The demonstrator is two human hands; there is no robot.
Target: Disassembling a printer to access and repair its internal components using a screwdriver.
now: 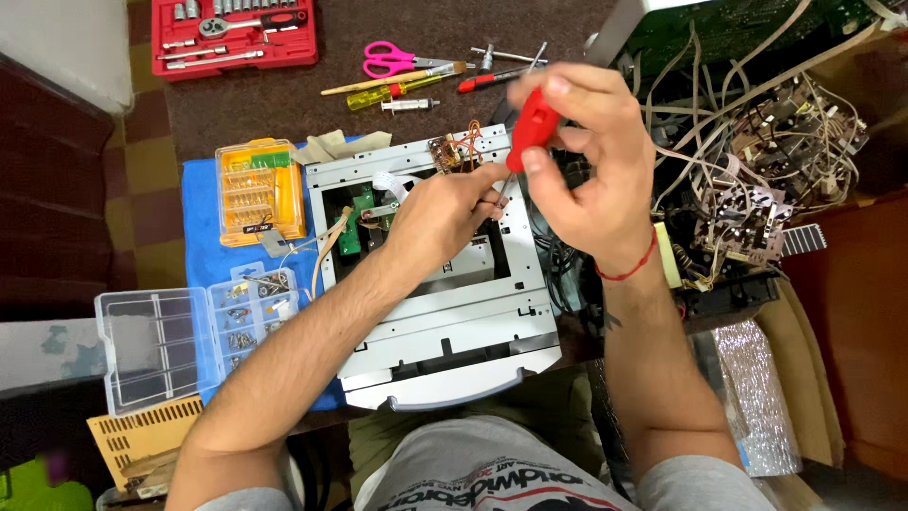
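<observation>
A grey metal disc-drive chassis (454,322) lies in front of me with a green circuit board (352,227) in its open left side. My right hand (586,161) is closed around the red handle of a screwdriver (532,128), its shaft pointing down at the chassis' upper right edge. My left hand (445,213) rests on the chassis beside the screwdriver tip, fingers steadying it near a small brown board with orange wires (452,149).
An orange bit case (258,189) and a clear parts organiser (194,341) sit left on a blue cloth. A red socket set (235,36), pink scissors (392,59) and other screwdrivers lie at the back. Tangled wires and circuit boards (757,161) crowd the right.
</observation>
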